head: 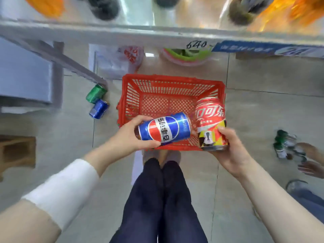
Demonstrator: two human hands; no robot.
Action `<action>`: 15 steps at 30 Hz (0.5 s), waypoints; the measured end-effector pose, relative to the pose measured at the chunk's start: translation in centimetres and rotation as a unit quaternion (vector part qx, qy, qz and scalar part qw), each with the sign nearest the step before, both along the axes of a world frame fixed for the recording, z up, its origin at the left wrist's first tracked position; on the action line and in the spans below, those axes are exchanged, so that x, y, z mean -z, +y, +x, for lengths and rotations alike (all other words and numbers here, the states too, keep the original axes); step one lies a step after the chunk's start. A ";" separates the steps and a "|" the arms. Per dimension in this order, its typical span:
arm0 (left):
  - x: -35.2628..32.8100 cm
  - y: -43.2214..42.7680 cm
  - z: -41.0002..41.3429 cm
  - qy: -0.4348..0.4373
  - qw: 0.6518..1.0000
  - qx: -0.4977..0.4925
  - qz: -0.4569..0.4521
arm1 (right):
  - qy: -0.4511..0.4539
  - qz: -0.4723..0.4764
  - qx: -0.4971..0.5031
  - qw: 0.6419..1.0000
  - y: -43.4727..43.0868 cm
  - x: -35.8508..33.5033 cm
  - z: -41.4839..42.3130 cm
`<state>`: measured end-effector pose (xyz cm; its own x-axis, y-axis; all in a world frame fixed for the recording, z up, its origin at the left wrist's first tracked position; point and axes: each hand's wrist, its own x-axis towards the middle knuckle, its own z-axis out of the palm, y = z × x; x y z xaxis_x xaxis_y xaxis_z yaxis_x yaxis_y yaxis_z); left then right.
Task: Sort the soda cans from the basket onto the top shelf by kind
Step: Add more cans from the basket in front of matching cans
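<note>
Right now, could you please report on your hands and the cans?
Left hand grips blue can. Right hand grips red can. Basket looks empty. Green can lies on floor, left.

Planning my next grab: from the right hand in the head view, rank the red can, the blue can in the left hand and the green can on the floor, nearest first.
1. Red can, held in the right hand.
2. Blue can, just left, in the left hand.
3. Green can, far left on the floor.
</note>
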<state>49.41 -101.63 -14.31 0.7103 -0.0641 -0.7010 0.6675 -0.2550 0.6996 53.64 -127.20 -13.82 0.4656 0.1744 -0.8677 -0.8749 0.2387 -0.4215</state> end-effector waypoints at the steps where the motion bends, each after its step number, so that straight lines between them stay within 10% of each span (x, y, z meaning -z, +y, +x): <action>1: -2.6 0.1 -0.1 -0.007 1.000 0.013 -0.005 | -0.018 0.014 -0.016 1.000 -0.3 -2.7 -0.2; 15: -24.6 0.2 -2.2 -0.170 0.973 -0.119 -0.101 | -0.168 0.088 0.029 0.981 2.6 -26.4 -4.5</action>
